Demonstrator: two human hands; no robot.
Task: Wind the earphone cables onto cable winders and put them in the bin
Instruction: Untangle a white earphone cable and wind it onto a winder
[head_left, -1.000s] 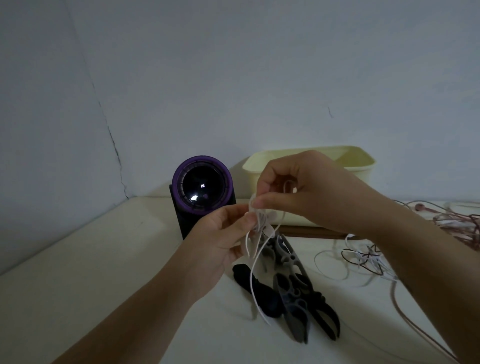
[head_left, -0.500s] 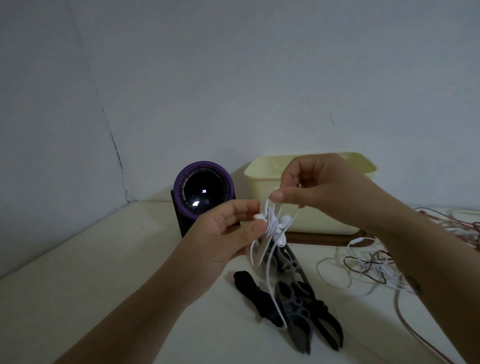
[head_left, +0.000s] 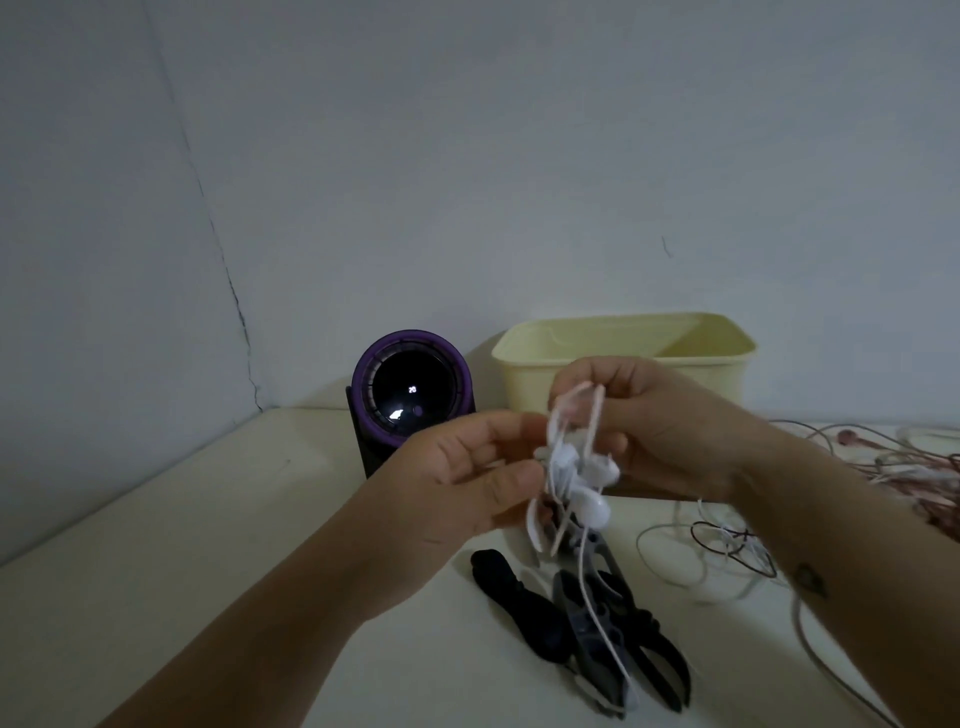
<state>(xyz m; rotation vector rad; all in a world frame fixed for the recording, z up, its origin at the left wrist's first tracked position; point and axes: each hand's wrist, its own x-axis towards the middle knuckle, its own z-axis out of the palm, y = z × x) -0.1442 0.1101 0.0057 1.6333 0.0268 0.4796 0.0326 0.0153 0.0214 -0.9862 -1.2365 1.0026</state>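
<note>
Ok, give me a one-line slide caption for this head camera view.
Left hand holds a white winder while right hand wraps white earphone cable round it, cream bin behind.

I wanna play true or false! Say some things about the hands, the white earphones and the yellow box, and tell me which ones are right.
1. The left hand and the right hand both hold the white earphone cable in front of the yellow bin. True.
2. The yellow bin lies tipped on its side. False: it stands upright with its opening up.
3. Dark cable winders lie on the table below the hands. True.
4. The loose cables lie left of the purple thing. False: the tangle of loose cables lies on the right, and the purple-ringed device stands on the left.
</note>
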